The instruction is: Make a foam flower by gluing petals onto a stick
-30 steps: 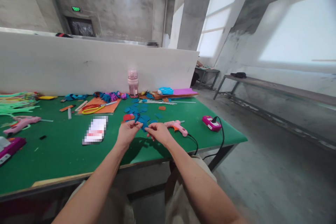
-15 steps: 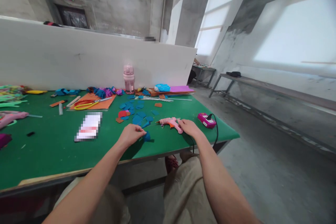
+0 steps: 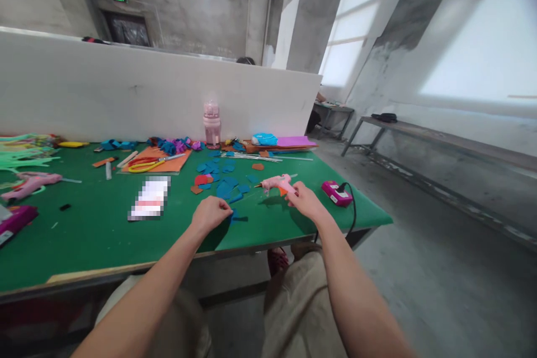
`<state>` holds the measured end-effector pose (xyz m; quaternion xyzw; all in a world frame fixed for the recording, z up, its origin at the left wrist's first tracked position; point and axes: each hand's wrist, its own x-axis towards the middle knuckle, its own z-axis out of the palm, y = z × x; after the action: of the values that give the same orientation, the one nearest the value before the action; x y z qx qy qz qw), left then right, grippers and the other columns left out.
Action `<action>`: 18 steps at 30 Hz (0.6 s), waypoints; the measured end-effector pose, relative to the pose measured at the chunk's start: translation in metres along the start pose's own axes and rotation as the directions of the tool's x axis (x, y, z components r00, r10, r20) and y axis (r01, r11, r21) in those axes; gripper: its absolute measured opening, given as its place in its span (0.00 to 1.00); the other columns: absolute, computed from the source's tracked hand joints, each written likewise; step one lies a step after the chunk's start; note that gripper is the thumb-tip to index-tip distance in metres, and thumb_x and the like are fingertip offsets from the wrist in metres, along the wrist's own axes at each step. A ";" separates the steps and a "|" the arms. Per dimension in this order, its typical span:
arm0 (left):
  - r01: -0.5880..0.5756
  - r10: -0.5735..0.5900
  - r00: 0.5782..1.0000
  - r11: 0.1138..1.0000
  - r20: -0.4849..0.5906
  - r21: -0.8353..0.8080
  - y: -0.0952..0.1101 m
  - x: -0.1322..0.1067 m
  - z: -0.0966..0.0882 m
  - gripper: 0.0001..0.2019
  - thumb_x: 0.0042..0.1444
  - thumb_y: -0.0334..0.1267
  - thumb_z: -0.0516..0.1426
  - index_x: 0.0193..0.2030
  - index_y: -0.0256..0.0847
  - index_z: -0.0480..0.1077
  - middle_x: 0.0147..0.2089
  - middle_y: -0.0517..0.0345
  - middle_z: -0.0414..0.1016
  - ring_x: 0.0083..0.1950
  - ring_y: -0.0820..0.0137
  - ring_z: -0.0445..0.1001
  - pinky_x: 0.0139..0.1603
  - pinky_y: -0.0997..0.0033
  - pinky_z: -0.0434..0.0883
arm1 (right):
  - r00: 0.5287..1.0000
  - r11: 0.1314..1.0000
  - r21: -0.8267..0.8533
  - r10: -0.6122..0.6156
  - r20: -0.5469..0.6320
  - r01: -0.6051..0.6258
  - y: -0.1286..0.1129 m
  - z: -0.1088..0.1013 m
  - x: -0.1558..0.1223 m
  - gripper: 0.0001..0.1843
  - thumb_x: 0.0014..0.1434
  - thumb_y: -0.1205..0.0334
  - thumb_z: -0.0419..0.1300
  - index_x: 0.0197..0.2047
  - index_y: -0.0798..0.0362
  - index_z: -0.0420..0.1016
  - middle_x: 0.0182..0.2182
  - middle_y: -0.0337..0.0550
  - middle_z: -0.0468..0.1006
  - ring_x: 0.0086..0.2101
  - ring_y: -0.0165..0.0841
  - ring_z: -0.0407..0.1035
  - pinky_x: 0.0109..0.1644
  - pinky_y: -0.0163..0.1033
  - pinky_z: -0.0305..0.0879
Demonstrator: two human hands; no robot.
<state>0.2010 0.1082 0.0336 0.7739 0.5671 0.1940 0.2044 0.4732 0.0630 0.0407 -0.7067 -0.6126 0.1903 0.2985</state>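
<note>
My right hand (image 3: 305, 200) is wrapped round the handle of a pink hot glue gun (image 3: 277, 183), tilted just above the table with its nozzle to the left. My left hand (image 3: 211, 215) is pinched at the fingertips on a small blue cut-out piece (image 3: 234, 215), partly hidden by the fingers. A thin strand of glue seems to run from the nozzle side towards the left hand. Between and beyond the hands lie several flat blue cut-outs (image 3: 226, 187), with a red cut-out (image 3: 203, 179) and brown ones among them.
A magenta power box (image 3: 337, 193) with a plugged-in black cable sits at the right. Scissors (image 3: 146, 165) lie on an orange sheet. A pink bottle (image 3: 212, 126) stands by the white partition (image 3: 168, 89). Another pink glue gun (image 3: 31, 185) rests at the far left of the green table (image 3: 104, 240).
My right hand has closed round the glue gun's handle and lifted it off the table. The left hand stays nearly in place; the blue piece has turned. The view has shifted slightly left.
</note>
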 end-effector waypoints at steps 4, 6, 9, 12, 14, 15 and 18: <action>0.020 -0.020 0.999 1.000 -0.047 0.008 -0.001 -0.001 0.002 0.07 0.39 0.41 0.57 0.23 0.43 0.73 0.19 0.58 0.70 0.22 0.70 0.65 0.22 0.75 0.55 | 0.993 0.873 0.487 -0.072 0.092 0.018 -0.008 -0.009 -0.016 0.12 0.49 0.63 0.55 0.39 0.54 0.62 0.29 0.40 0.73 0.28 0.29 0.70 0.31 0.33 0.65; 0.026 -0.024 0.997 0.999 -0.073 0.029 -0.003 -0.001 0.004 0.06 0.39 0.41 0.57 0.22 0.43 0.72 0.21 0.57 0.71 0.23 0.69 0.66 0.22 0.74 0.55 | 0.980 0.834 0.550 -0.062 0.187 -0.052 -0.012 -0.010 -0.021 0.10 0.47 0.63 0.56 0.35 0.55 0.63 0.21 0.35 0.70 0.23 0.28 0.68 0.29 0.34 0.65; 0.047 -0.039 0.994 0.996 -0.104 0.073 -0.005 0.000 0.006 0.05 0.39 0.41 0.57 0.21 0.44 0.72 0.24 0.56 0.72 0.25 0.69 0.67 0.23 0.74 0.55 | 0.968 0.819 0.564 -0.044 0.247 -0.107 -0.017 -0.008 -0.025 0.10 0.46 0.64 0.57 0.34 0.56 0.64 0.20 0.36 0.71 0.18 0.25 0.63 0.23 0.32 0.62; 0.080 -0.070 0.992 0.993 -0.106 0.090 -0.007 0.000 0.005 0.08 0.39 0.44 0.57 0.20 0.44 0.72 0.25 0.56 0.73 0.26 0.69 0.67 0.23 0.75 0.55 | 0.962 0.806 0.581 -0.055 0.268 -0.116 -0.021 -0.006 -0.025 0.13 0.45 0.65 0.57 0.37 0.56 0.64 0.26 0.39 0.72 0.18 0.23 0.61 0.20 0.29 0.57; 0.110 -0.105 0.991 0.991 -0.081 0.070 -0.008 0.001 0.003 0.10 0.40 0.46 0.57 0.21 0.44 0.73 0.23 0.57 0.73 0.25 0.70 0.68 0.23 0.75 0.56 | 0.951 0.805 0.581 -0.077 0.300 -0.118 -0.024 -0.005 -0.026 0.13 0.46 0.64 0.58 0.37 0.57 0.65 0.23 0.37 0.70 0.19 0.23 0.60 0.20 0.29 0.56; 0.130 -0.126 0.990 0.990 -0.063 0.059 -0.007 0.001 0.001 0.11 0.41 0.47 0.56 0.22 0.44 0.73 0.23 0.57 0.73 0.25 0.70 0.68 0.23 0.75 0.56 | 0.943 0.806 0.581 -0.096 0.319 -0.115 -0.027 -0.005 -0.028 0.12 0.46 0.63 0.58 0.35 0.57 0.66 0.21 0.36 0.68 0.19 0.23 0.59 0.21 0.29 0.56; 0.170 -0.169 0.985 0.983 -0.017 0.064 -0.006 0.001 -0.003 0.12 0.41 0.48 0.55 0.24 0.44 0.74 0.24 0.59 0.74 0.27 0.70 0.69 0.23 0.76 0.58 | 0.920 0.807 0.583 -0.151 0.363 -0.097 -0.036 -0.004 -0.033 0.14 0.51 0.53 0.56 0.30 0.58 0.66 0.19 0.35 0.63 0.21 0.24 0.58 0.27 0.31 0.61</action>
<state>0.1949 0.1109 0.0334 0.7281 0.6380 0.1618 0.1916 0.4433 0.0323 0.0642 -0.5170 -0.5801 0.5041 0.3771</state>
